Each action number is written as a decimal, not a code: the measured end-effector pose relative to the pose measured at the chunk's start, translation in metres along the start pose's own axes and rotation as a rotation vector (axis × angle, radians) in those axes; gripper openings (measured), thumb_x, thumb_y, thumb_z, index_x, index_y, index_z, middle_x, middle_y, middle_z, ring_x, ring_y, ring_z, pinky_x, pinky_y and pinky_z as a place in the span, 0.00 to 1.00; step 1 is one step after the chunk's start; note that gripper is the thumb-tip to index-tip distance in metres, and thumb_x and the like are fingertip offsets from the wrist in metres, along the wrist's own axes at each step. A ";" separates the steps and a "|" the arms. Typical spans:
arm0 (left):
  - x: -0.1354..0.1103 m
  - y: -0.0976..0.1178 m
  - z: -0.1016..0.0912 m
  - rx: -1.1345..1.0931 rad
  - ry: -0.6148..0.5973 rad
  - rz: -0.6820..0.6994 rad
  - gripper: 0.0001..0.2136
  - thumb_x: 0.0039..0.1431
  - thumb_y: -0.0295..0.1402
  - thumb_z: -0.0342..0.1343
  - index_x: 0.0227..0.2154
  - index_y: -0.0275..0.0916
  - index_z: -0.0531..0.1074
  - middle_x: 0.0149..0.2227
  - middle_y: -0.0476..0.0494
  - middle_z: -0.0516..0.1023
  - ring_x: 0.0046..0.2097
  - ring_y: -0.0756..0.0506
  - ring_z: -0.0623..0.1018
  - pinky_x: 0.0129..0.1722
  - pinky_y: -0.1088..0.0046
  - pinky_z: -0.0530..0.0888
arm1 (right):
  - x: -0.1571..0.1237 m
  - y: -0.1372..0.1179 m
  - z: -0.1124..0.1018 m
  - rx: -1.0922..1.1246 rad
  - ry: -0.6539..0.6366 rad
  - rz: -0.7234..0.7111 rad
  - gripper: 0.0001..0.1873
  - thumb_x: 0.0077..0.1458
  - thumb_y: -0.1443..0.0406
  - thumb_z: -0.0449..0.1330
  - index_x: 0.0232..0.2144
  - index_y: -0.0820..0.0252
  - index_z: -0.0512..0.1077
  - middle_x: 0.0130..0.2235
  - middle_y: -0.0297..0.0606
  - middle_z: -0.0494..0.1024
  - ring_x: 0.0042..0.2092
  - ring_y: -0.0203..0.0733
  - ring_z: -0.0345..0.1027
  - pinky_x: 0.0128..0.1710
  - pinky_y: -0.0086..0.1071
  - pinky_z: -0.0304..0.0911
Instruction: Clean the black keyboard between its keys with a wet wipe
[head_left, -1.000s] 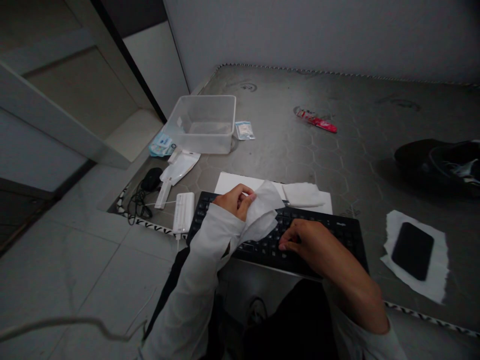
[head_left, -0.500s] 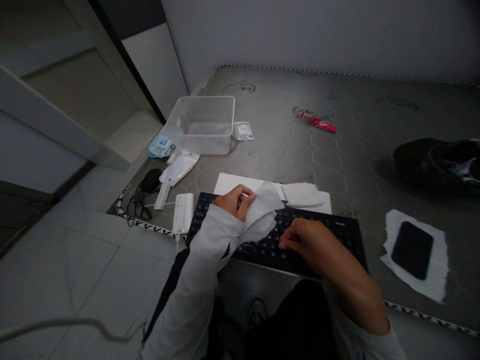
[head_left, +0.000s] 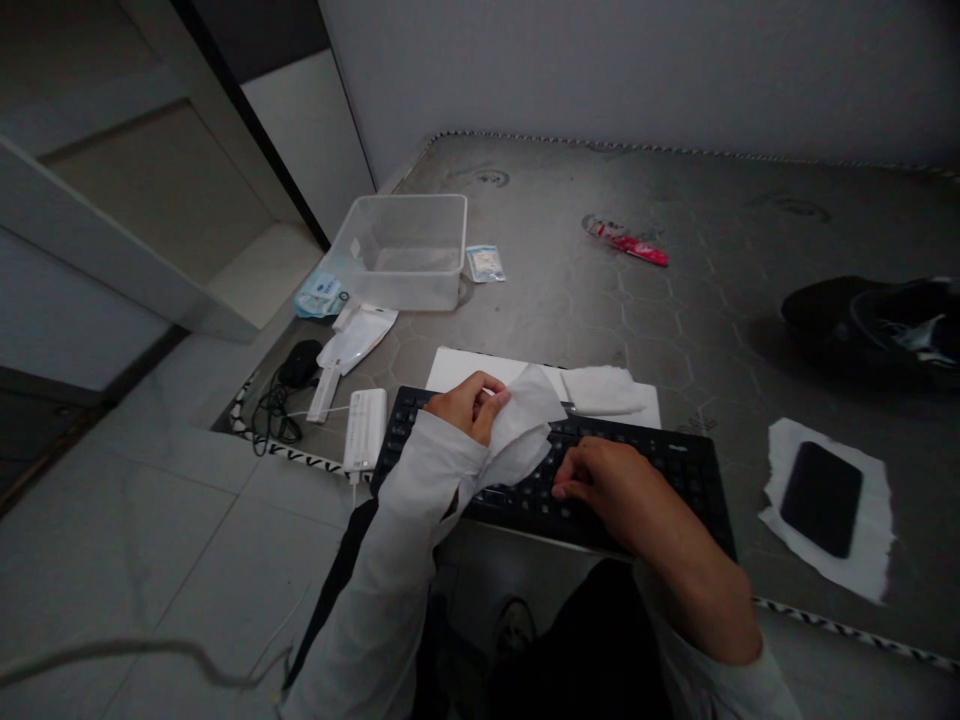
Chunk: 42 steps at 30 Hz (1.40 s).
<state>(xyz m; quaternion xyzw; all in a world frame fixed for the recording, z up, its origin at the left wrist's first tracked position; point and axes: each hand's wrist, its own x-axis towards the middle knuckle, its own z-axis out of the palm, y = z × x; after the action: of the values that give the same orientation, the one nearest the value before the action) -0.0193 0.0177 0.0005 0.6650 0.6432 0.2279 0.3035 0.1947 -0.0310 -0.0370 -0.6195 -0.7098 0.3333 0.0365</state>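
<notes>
A person's left hand (head_left: 471, 402) pinches a crumpled white wipe (head_left: 525, 428) between thumb and curled fingers, holding it just above the upper left keys of a black keyboard (head_left: 675, 470) that lies at the near edge of a grey patterned mat (head_left: 675, 280). The right hand (head_left: 607, 480) rests on the keyboard's middle keys, fingers bent and close together, fingertips touching the keys. A clear plastic bin (head_left: 401, 250), a black mouse (head_left: 300, 362), a white power strip (head_left: 365, 428) and a dark phone (head_left: 821, 485) on torn white paper (head_left: 877, 540) lie around.
</notes>
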 end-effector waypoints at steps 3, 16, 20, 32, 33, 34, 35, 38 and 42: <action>0.000 -0.001 0.000 -0.003 -0.007 0.008 0.10 0.62 0.40 0.53 0.38 0.43 0.77 0.30 0.51 0.81 0.32 0.49 0.77 0.32 0.76 0.66 | 0.002 0.002 -0.001 0.041 0.006 -0.023 0.05 0.49 0.69 0.67 0.25 0.55 0.75 0.31 0.33 0.77 0.35 0.41 0.69 0.34 0.30 0.56; 0.001 0.001 -0.002 -0.052 -0.013 0.008 0.09 0.61 0.39 0.54 0.37 0.43 0.77 0.29 0.51 0.80 0.32 0.49 0.77 0.33 0.76 0.68 | 0.000 0.003 0.000 0.089 -0.008 -0.131 0.11 0.52 0.69 0.63 0.24 0.57 0.64 0.28 0.32 0.74 0.31 0.39 0.65 0.33 0.30 0.56; 0.001 0.000 -0.001 -0.058 -0.018 0.020 0.10 0.62 0.39 0.54 0.38 0.42 0.77 0.29 0.51 0.80 0.31 0.49 0.77 0.31 0.76 0.66 | 0.001 0.000 -0.002 0.086 -0.022 -0.136 0.11 0.52 0.69 0.62 0.23 0.56 0.64 0.28 0.32 0.73 0.31 0.39 0.65 0.33 0.30 0.55; 0.003 -0.006 -0.001 -0.042 -0.071 0.028 0.13 0.62 0.41 0.50 0.38 0.42 0.77 0.29 0.50 0.79 0.31 0.48 0.75 0.30 0.75 0.64 | 0.004 0.001 -0.004 0.057 -0.056 -0.161 0.10 0.51 0.71 0.63 0.24 0.58 0.65 0.29 0.32 0.74 0.33 0.39 0.66 0.32 0.29 0.53; 0.003 -0.006 -0.001 -0.036 -0.075 0.024 0.12 0.62 0.41 0.50 0.38 0.42 0.77 0.29 0.51 0.79 0.31 0.48 0.75 0.30 0.75 0.64 | 0.004 0.000 -0.005 0.054 -0.062 -0.164 0.10 0.51 0.71 0.63 0.24 0.58 0.65 0.29 0.32 0.74 0.33 0.39 0.66 0.32 0.29 0.53; 0.003 -0.006 -0.001 -0.030 -0.078 0.023 0.12 0.62 0.41 0.50 0.38 0.42 0.76 0.29 0.51 0.79 0.31 0.48 0.75 0.30 0.75 0.64 | 0.004 -0.001 -0.005 0.054 -0.063 -0.167 0.10 0.51 0.71 0.63 0.23 0.58 0.65 0.30 0.32 0.75 0.33 0.39 0.66 0.33 0.29 0.54; 0.003 -0.005 0.000 -0.026 -0.083 0.025 0.12 0.62 0.41 0.50 0.38 0.43 0.76 0.29 0.51 0.79 0.31 0.48 0.76 0.30 0.75 0.64 | 0.004 -0.002 -0.006 0.055 -0.059 -0.169 0.10 0.51 0.71 0.62 0.23 0.58 0.65 0.30 0.32 0.75 0.33 0.39 0.66 0.33 0.29 0.54; 0.001 -0.004 0.000 -0.027 -0.084 0.042 0.12 0.62 0.41 0.50 0.37 0.43 0.76 0.30 0.51 0.80 0.32 0.48 0.76 0.30 0.75 0.64 | 0.004 -0.005 -0.007 0.059 -0.048 -0.166 0.09 0.51 0.72 0.61 0.23 0.58 0.65 0.29 0.32 0.75 0.32 0.38 0.66 0.34 0.29 0.55; 0.001 -0.004 -0.001 -0.037 -0.083 0.048 0.11 0.62 0.41 0.50 0.37 0.44 0.76 0.31 0.51 0.81 0.33 0.47 0.77 0.32 0.75 0.66 | 0.004 -0.008 -0.008 0.046 -0.058 -0.141 0.10 0.49 0.72 0.62 0.23 0.58 0.65 0.28 0.32 0.74 0.32 0.38 0.65 0.33 0.29 0.54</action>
<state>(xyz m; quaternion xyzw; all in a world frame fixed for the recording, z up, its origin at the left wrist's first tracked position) -0.0224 0.0185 -0.0018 0.6834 0.6097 0.2192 0.3364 0.1902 -0.0242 -0.0281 -0.5572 -0.7446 0.3637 0.0535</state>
